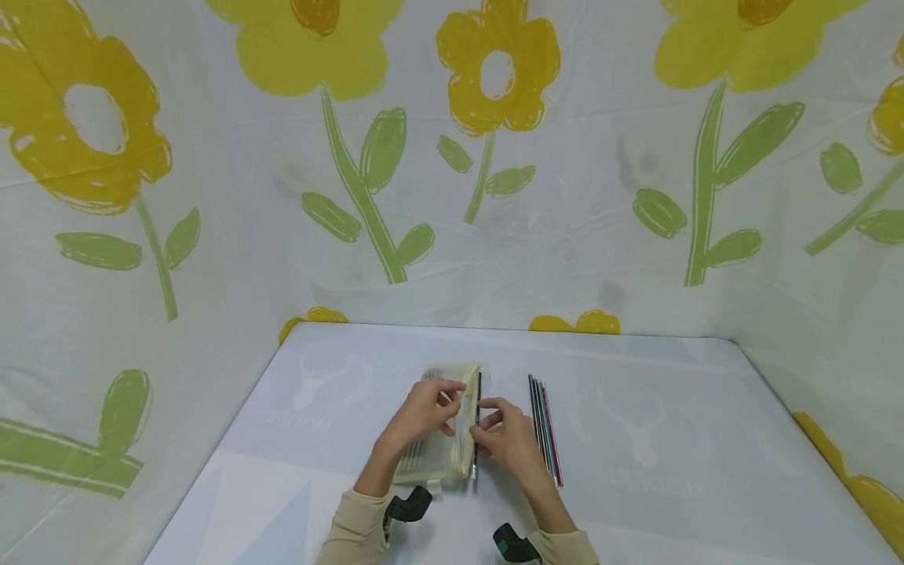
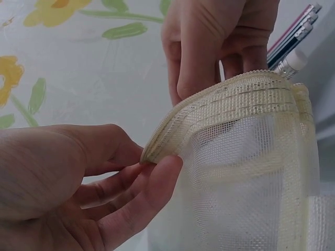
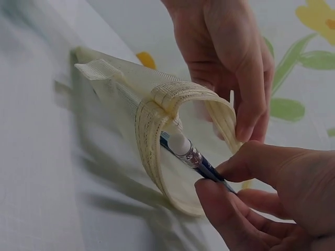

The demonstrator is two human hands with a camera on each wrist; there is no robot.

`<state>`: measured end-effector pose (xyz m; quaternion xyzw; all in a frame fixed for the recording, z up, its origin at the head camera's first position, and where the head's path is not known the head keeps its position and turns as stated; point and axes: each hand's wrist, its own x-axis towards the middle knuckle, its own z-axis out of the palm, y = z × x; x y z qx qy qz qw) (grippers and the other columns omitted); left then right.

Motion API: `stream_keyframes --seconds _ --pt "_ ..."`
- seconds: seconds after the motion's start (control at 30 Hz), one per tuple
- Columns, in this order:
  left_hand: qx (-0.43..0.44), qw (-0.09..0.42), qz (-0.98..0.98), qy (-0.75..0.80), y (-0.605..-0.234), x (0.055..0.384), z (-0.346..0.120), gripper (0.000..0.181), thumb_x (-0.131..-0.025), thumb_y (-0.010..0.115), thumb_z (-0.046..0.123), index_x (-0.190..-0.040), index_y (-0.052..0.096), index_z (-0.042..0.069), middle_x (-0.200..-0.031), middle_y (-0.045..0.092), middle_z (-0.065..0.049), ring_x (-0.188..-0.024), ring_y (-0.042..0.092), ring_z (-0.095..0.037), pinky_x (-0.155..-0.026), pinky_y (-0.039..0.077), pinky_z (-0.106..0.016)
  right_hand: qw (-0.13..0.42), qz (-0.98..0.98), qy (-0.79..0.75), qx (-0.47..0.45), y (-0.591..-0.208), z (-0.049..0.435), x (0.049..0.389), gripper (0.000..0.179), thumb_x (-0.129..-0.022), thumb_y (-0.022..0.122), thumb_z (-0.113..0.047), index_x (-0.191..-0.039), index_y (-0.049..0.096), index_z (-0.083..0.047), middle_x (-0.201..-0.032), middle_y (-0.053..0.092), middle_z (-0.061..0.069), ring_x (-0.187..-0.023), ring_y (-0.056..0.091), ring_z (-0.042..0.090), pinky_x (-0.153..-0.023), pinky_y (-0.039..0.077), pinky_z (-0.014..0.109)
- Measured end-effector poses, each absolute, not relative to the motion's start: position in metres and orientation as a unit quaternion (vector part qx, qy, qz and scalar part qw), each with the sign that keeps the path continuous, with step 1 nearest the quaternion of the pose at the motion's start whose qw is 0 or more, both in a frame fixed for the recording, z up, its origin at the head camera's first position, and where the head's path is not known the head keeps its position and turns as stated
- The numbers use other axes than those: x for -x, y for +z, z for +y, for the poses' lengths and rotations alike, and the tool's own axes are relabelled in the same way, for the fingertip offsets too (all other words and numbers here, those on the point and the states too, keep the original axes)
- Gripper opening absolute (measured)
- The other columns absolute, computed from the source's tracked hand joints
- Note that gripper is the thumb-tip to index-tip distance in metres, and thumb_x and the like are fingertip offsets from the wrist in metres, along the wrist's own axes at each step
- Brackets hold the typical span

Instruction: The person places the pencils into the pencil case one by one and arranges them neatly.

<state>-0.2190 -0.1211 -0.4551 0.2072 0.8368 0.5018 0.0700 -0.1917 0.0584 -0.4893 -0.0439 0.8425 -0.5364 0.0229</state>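
A cream mesh zip pouch [image 1: 443, 464] lies on the table with its zipped mouth spread apart. My left hand [image 1: 426, 410] pinches one zipper edge between thumb and fingers, as the left wrist view shows with the pouch [image 2: 235, 178] close up. Between thumb and fingertips of my right hand [image 1: 510, 434] is a dark blue pencil [image 3: 208, 170] with a white eraser and silver ferrule. Its eraser end sits within the open mouth of the pouch [image 3: 149, 123] in the right wrist view. Thin dark lines show along the pouch's left side; I cannot tell what they are.
Several pencils [image 1: 545, 431], dark, greenish and red, lie side by side to the right of my right hand. The white table [image 1: 671, 408] meets flower-printed cloth walls [image 1: 565, 259] at its back and sides. Black wrist cameras [image 1: 411, 504] sit on both forearms.
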Motion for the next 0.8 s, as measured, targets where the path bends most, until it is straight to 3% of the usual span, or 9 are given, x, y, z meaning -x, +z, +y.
stream_keyframes --seconds 0.2,0.43,0.8 --pt "-0.205 0.068 0.841 0.495 -0.457 0.218 -0.122 0.035 -0.095 0.051 0.000 -0.128 0.060 -0.008 -0.116 0.062 -0.025 -0.083 0.068 -0.028 -0.054 0.064 -0.034 0.030 0.831 -0.553 0.047 -0.491 0.052 0.191 0.043 -0.082 0.072 -0.007 -0.122 0.060 0.002 -0.081 0.067 0.010 -0.055 0.067 0.013 -0.047 0.060 0.026" --pt "-0.202 0.065 0.846 0.489 -0.458 0.219 -0.121 0.035 -0.094 0.052 -0.002 -0.127 0.061 -0.008 -0.098 0.062 -0.016 -0.082 0.069 -0.025 -0.053 0.063 -0.030 0.003 0.828 -0.560 0.043 -0.491 0.047 0.196 0.040 -0.081 0.073 -0.007 -0.118 0.063 0.002 -0.082 0.071 0.013 -0.056 0.068 0.013 -0.047 0.059 0.024" --pt "-0.201 0.064 0.846 0.490 -0.457 0.220 -0.119 0.034 -0.094 0.051 -0.002 -0.126 0.061 -0.008 -0.101 0.061 -0.018 -0.084 0.069 -0.025 -0.055 0.064 -0.036 -0.019 0.823 -0.568 0.025 -0.493 0.044 0.203 0.036 -0.081 0.075 -0.010 -0.115 0.065 0.000 -0.082 0.073 0.013 -0.057 0.070 0.015 -0.049 0.059 0.022"
